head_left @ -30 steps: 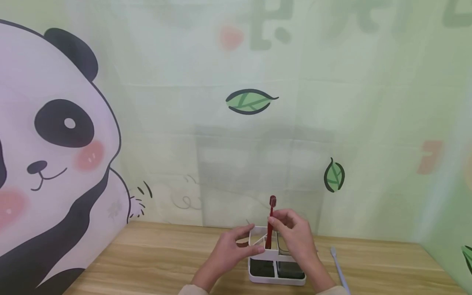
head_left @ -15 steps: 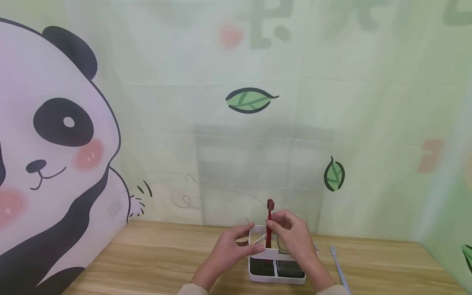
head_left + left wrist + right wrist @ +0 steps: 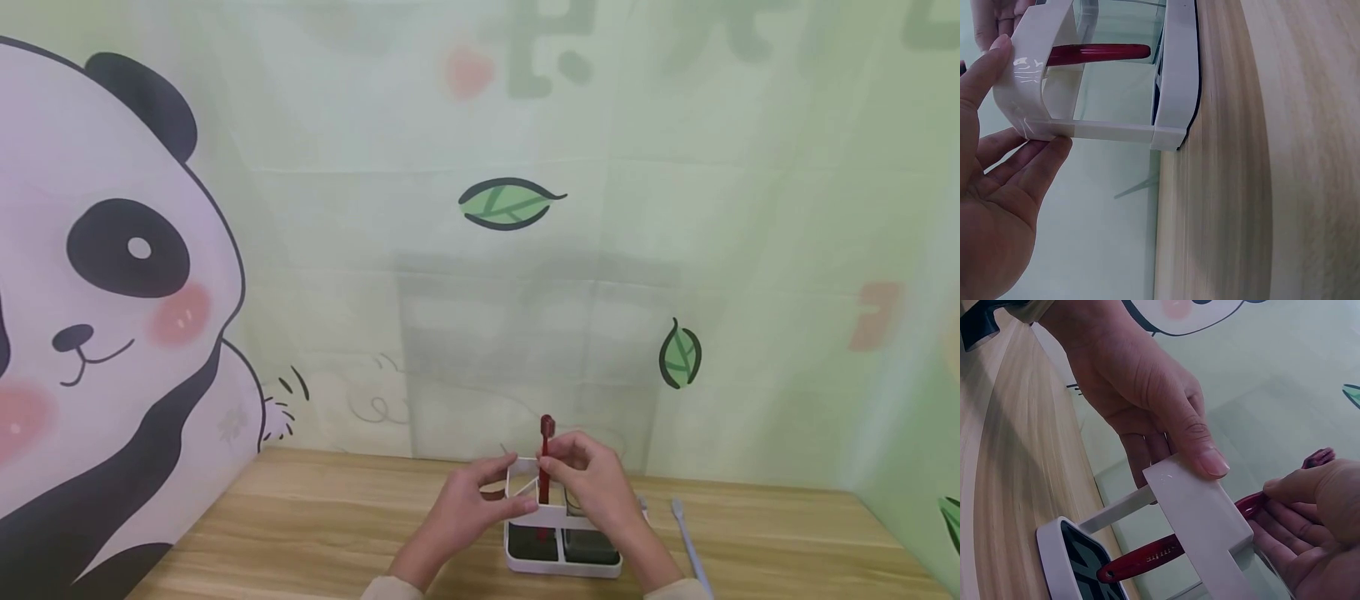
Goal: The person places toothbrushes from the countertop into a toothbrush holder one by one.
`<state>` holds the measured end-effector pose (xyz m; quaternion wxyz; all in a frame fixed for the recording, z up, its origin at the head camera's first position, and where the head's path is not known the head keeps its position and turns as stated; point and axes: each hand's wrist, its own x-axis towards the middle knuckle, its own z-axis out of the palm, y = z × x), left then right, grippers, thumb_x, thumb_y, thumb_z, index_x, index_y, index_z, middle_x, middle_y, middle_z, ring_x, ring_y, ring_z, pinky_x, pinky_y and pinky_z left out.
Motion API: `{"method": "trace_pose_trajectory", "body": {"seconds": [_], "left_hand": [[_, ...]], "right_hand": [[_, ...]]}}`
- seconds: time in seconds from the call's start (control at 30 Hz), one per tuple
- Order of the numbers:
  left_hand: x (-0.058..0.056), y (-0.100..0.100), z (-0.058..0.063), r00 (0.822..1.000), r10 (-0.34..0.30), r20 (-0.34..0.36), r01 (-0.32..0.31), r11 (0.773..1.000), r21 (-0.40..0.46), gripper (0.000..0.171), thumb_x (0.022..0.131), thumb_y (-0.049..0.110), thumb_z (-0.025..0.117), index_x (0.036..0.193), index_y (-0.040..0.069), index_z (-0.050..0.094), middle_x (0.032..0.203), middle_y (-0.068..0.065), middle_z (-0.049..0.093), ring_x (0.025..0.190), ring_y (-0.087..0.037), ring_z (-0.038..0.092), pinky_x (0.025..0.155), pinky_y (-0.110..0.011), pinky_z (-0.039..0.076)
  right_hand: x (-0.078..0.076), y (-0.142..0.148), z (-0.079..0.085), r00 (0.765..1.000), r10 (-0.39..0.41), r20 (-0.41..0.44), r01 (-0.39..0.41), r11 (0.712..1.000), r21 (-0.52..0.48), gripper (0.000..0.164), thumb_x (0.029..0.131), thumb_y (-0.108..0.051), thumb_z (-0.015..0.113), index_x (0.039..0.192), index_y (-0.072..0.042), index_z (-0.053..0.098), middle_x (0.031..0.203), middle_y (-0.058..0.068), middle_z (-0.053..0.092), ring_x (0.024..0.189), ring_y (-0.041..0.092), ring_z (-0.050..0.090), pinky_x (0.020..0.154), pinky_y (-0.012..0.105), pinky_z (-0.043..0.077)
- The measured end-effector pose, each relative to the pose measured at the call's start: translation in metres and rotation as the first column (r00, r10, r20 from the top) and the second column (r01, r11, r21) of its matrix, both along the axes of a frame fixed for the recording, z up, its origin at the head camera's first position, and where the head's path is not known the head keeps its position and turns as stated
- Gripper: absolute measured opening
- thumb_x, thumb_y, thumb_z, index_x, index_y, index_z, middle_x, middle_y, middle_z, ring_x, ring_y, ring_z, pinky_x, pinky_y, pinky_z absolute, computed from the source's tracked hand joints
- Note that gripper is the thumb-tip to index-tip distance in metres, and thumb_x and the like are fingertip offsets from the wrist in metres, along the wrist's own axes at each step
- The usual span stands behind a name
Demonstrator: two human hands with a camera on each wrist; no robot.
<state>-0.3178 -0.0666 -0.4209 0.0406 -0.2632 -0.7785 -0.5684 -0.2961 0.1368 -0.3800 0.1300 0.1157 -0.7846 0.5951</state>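
A person's left hand point(image 3: 461, 510) grips the upper left of a white holder point(image 3: 551, 517) on a wooden table point(image 3: 322, 517). The right hand point(image 3: 598, 482) pinches a red toothbrush point(image 3: 544, 483) upright, bristles up, its handle down through the holder's top opening. A pale blue toothbrush point(image 3: 690, 546) lies to the right.

The left hand point(image 3: 461, 507) and right hand point(image 3: 597, 481) are bare beyond pale-beige fabric sleeves point(image 3: 393, 588); one adjoins a curved black, possibly plastic piece point(image 3: 977, 326).
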Motion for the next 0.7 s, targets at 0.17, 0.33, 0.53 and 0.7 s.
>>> {"method": "trace_pose_trajectory", "body": {"seconds": [0.17,0.33,0.53,0.7], "left_hand": [[0.0000,0.0004,-0.0003,1.000,0.002,-0.002,-0.002,1.000,0.000,0.068,0.092,0.025,0.088,0.147,-0.004,0.060,0.146,-0.024,0.060,0.133,-0.040,0.059,0.095,-0.036,0.062],[-0.0004,0.0004,-0.0002,1.000,-0.001,-0.002,0.001,1.000,0.006,0.068,0.091,0.024,0.088,0.147,-0.004,0.060,0.146,-0.024,0.060,0.133,-0.040,0.059,0.095,-0.037,0.062],[-0.0012,0.0003,-0.0012,1.000,-0.002,0.003,0.002,1.000,0.007,0.068,0.091,0.025,0.088,0.147,-0.003,0.060,0.147,-0.024,0.059,0.133,-0.040,0.059,0.095,-0.037,0.062],[-0.0008,0.0000,-0.0013,1.000,-0.001,0.010,0.001,1.000,0.006,0.067,0.092,0.025,0.087,0.147,-0.002,0.060,0.148,-0.024,0.058,0.134,-0.041,0.059,0.096,-0.039,0.062]], "right_hand": [[-0.0013,0.0011,-0.0007,1.000,0.014,0.005,-0.014,1.000,-0.003,0.010,0.097,-0.002,0.076,0.106,0.000,0.072,0.101,0.006,0.077,0.103,0.027,0.073,0.092,0.043,0.063],[-0.0021,0.0015,-0.0012,1.000,0.013,0.010,-0.013,1.000,0.013,0.010,0.096,-0.002,0.077,0.104,-0.002,0.072,0.101,0.005,0.077,0.103,0.026,0.073,0.093,0.045,0.062],[-0.0029,0.0022,-0.0015,1.000,0.011,0.014,-0.011,1.000,0.026,0.011,0.096,-0.001,0.078,0.104,-0.003,0.072,0.102,0.006,0.078,0.104,0.028,0.074,0.094,0.048,0.062],[-0.0029,0.0024,-0.0021,1.000,0.013,0.019,-0.014,0.999,0.036,0.011,0.096,0.000,0.078,0.104,-0.003,0.072,0.102,0.006,0.078,0.103,0.028,0.074,0.093,0.047,0.062]]}}
